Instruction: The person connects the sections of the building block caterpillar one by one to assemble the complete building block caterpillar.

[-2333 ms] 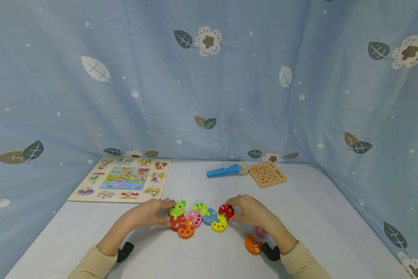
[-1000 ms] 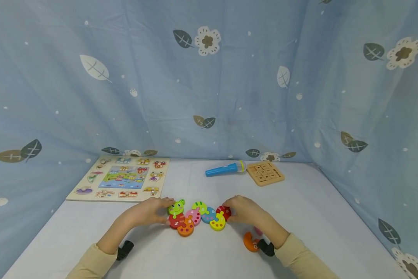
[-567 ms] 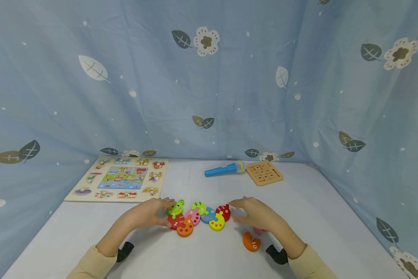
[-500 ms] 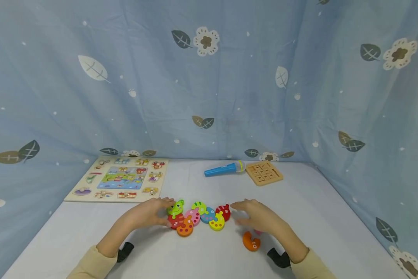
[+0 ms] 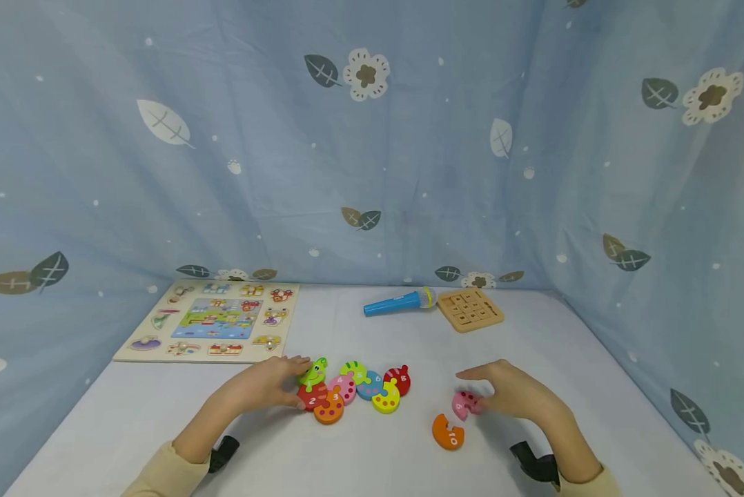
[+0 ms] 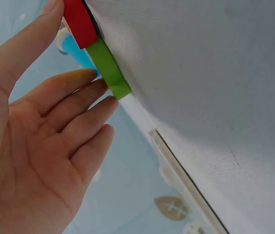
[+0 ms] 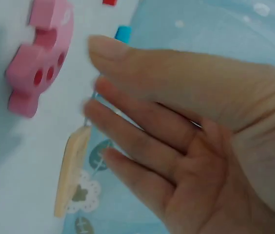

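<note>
A chain of coloured numbered puzzle pieces (image 5: 359, 386) lies on the white table (image 5: 372, 331), from a green caterpillar head (image 5: 315, 373) to a red end piece (image 5: 399, 379). My left hand (image 5: 288, 383) rests at the chain's left end. In the left wrist view its straight fingers (image 6: 86, 80) touch the green head (image 6: 110, 68), the thumb beside a red piece (image 6: 79, 22). My right hand (image 5: 479, 391) is spread next to a loose pink piece (image 5: 465, 404). The right wrist view shows a small gap between its fingers (image 7: 127, 107) and that piece (image 7: 42, 58). An orange piece (image 5: 448, 431) lies nearer me.
A picture peg-puzzle board (image 5: 213, 319) lies at the back left. A blue toy microphone (image 5: 397, 302) and a wooden tile board (image 5: 471, 308) lie at the back right. A blue leaf-patterned curtain (image 5: 372, 138) closes in the table on three sides.
My right hand has left the red end piece and moved right and toward me, to the loose pink piece. The left hand has stayed at the green head.
</note>
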`<control>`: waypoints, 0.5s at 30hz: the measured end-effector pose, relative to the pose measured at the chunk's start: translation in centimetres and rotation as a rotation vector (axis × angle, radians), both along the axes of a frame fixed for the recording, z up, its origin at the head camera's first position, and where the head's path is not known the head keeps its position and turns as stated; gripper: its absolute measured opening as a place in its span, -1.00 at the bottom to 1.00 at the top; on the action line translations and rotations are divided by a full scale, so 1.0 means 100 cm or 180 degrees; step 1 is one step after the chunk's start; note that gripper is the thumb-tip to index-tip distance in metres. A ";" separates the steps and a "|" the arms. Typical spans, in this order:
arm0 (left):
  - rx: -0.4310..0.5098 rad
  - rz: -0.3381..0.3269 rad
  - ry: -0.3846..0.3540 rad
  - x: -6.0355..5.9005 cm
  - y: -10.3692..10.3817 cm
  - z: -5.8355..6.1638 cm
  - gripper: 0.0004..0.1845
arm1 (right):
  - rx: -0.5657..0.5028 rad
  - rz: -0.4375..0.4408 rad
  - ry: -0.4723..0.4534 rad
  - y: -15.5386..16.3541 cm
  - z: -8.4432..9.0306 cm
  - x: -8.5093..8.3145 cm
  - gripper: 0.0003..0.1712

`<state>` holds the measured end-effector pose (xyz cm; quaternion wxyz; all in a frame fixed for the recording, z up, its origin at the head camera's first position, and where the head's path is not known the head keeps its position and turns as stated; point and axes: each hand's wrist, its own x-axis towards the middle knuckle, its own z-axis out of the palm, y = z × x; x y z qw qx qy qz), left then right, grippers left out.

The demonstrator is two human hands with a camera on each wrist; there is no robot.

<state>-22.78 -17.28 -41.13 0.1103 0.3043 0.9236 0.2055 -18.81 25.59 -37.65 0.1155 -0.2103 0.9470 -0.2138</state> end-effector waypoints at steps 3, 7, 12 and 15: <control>0.0005 -0.0004 0.0011 0.000 0.000 -0.001 -0.23 | 0.0116 -0.0060 -0.0077 0.005 -0.004 -0.003 -0.49; 0.0015 -0.0012 0.0018 0.000 -0.001 -0.003 -0.23 | 0.0075 -0.0010 -0.0091 0.006 -0.012 -0.005 -0.51; -0.0012 -0.0024 0.0044 0.000 -0.001 -0.002 -0.23 | -0.0026 0.0236 -0.0056 0.004 -0.021 -0.006 -0.48; -0.0045 -0.0018 0.0077 0.000 -0.001 -0.001 -0.23 | -0.0039 0.0259 -0.0046 0.003 -0.025 -0.007 -0.46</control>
